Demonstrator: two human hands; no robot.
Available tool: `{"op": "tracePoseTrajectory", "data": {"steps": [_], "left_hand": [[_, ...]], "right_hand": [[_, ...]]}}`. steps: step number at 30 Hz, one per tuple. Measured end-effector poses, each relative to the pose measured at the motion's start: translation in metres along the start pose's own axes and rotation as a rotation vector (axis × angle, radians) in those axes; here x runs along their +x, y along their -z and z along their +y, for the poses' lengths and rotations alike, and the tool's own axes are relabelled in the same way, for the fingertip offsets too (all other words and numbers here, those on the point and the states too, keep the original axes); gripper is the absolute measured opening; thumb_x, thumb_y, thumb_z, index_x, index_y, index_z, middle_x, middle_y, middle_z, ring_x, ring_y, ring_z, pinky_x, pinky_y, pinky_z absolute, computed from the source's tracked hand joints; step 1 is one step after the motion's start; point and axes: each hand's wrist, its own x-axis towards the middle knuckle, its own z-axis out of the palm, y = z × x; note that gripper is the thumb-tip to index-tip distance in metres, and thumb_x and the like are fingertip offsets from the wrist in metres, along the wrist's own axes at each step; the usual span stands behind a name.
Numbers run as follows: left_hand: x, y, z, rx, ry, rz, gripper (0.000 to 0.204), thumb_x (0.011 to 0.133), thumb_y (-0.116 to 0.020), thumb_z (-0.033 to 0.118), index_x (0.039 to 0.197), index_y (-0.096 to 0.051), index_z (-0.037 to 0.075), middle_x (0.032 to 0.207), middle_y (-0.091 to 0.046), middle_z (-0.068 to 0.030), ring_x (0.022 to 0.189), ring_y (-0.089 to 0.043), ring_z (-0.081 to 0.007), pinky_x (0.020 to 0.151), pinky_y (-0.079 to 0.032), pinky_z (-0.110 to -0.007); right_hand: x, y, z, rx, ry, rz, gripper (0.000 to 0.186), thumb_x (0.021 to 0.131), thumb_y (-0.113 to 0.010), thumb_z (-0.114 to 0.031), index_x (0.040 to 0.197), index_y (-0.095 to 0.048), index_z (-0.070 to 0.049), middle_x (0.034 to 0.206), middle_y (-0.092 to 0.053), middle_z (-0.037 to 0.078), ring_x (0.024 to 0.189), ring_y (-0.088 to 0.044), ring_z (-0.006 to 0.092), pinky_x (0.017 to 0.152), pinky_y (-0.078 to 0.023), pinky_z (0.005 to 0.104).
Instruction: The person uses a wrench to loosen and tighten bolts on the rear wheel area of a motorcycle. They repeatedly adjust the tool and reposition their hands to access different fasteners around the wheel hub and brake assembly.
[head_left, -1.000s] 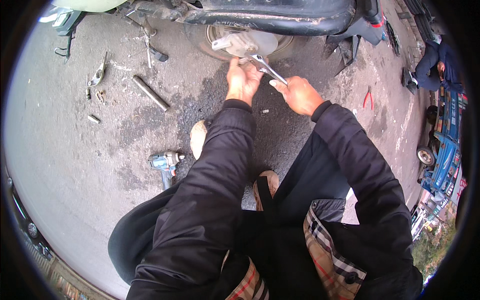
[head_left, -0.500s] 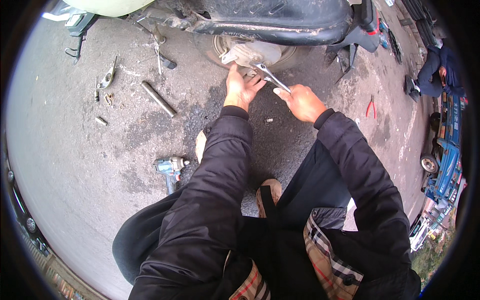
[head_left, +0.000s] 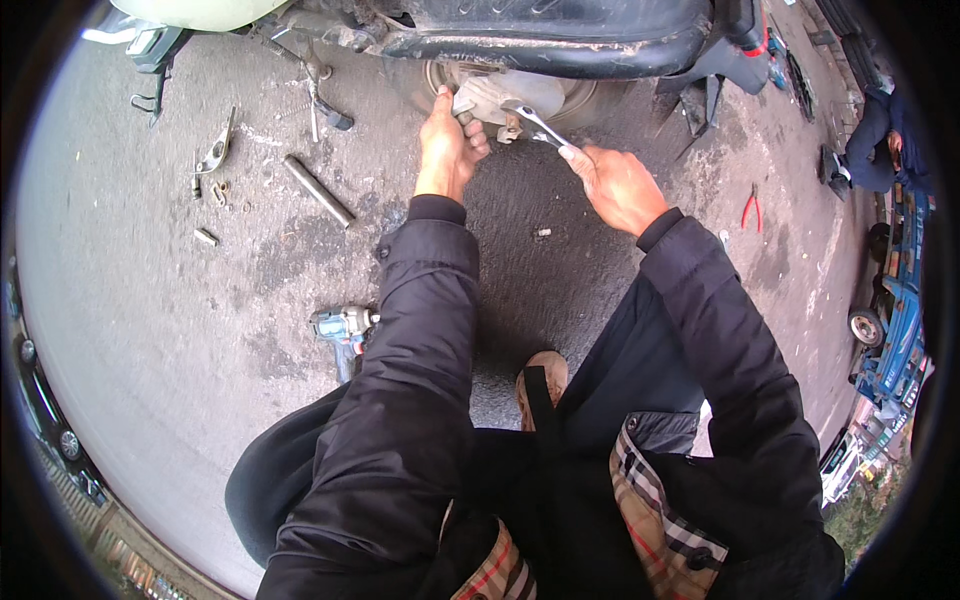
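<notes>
My right hand (head_left: 622, 188) is closed round the handle of a silver wrench (head_left: 541, 125). The wrench's head meets the dusty metal hub cover (head_left: 500, 93) of a wheel under the vehicle's black bodywork. At the cover's left side my left hand (head_left: 448, 148) is closed, thumb up and fingers curled, on a metal lever (head_left: 463, 104), mostly hidden by the hand. A small metal fitting (head_left: 509, 130) sticks out below the cover, between my hands. The tire (head_left: 408, 85) lies partly in shadow.
A blue impact wrench (head_left: 342, 326) lies by my left forearm. On the ground farther left are a metal tube (head_left: 318, 190), a ratchet-like tool (head_left: 215, 152) and small parts (head_left: 220, 192). Red pliers (head_left: 751, 209) lie at right. Another person (head_left: 880, 140) sits near a blue cart (head_left: 900, 310).
My left hand has moved left and slightly up, from spread fingers below the hub cover to a grip at its left side. The wrench has shifted slightly, its head still at the cover.
</notes>
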Motion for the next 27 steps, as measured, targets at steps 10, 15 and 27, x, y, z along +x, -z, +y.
{"op": "tracePoseTrajectory", "data": {"steps": [10, 15, 27], "left_hand": [[0.011, 0.002, -0.035, -0.527, 0.016, -0.164, 0.048, 0.105, -0.058, 0.054, 0.085, -0.048, 0.011, 0.066, -0.039, 0.0009, 0.060, -0.046, -0.0193, 0.061, -0.045, -0.038], [0.012, 0.003, -0.032, -0.542, -0.048, -0.098, 0.038, 0.103, -0.066, 0.045, 0.093, -0.056, 0.010, 0.069, -0.048, -0.0001, 0.062, -0.053, -0.0222, 0.066, -0.050, -0.042], [0.006, 0.000, -0.020, -0.411, -0.111, -0.129, 0.032, 0.103, -0.068, 0.041, 0.095, -0.057, 0.011, 0.071, -0.051, 0.0011, 0.063, -0.056, -0.0181, 0.071, -0.056, -0.042]], "right_hand": [[0.009, 0.019, 0.006, -0.110, 0.143, -0.009, 0.060, 0.110, -0.046, -0.050, 0.083, -0.065, 0.000, 0.077, -0.065, 0.028, 0.080, -0.064, 0.0523, 0.070, -0.049, 0.0594], [0.006, -0.006, 0.010, 0.120, 0.009, -0.018, 0.062, 0.109, -0.046, -0.053, 0.090, -0.067, 0.002, 0.076, -0.064, 0.029, 0.078, -0.062, 0.0522, 0.072, -0.050, 0.0548], [0.007, -0.011, 0.016, 0.173, 0.007, -0.064, 0.068, 0.108, -0.042, -0.060, 0.109, -0.069, 0.002, 0.086, -0.064, 0.029, 0.087, -0.062, 0.0509, 0.080, -0.050, 0.0505]]}}
